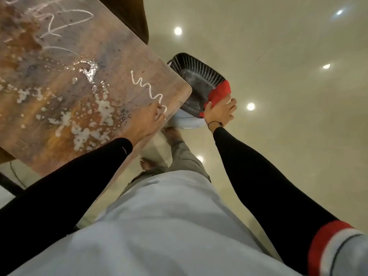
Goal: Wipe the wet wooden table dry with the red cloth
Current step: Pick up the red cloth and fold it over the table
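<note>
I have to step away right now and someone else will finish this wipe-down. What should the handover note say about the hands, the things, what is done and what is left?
Left hand: rests on the wooden table at its near corner, holding nothing.
Right hand: grips the red cloth off the table, at the rim of the black basket on the floor.
Table: puddles, white splashes and white squiggle lines lie across the top.
Done: cloth is in hand.
Left: bring the cloth to the table and wipe the whole wet top dry.
</note>
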Demonstrator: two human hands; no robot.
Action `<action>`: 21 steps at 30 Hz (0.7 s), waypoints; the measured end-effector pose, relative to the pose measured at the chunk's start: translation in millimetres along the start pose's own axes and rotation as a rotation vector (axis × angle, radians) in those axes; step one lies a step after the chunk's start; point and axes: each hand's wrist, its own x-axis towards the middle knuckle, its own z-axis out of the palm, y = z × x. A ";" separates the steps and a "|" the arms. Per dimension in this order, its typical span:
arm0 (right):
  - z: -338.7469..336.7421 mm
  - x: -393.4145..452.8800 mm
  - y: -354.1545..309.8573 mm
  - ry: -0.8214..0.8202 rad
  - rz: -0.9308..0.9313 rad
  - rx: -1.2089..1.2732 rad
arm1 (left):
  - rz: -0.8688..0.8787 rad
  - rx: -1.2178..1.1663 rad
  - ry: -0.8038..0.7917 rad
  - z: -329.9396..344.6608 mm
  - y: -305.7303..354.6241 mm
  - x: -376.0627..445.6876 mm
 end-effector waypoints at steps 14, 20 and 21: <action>2.6 42.3 3.1 -0.140 0.276 0.363 | 0.019 0.074 -0.023 -5.9 33.0 34.8; -3.0 33.5 -1.6 -0.067 0.235 0.282 | -0.041 0.011 0.034 -13.7 21.5 26.8; -4.6 32.4 -2.3 -0.059 0.226 0.268 | -0.052 -0.002 0.052 -14.4 18.8 25.0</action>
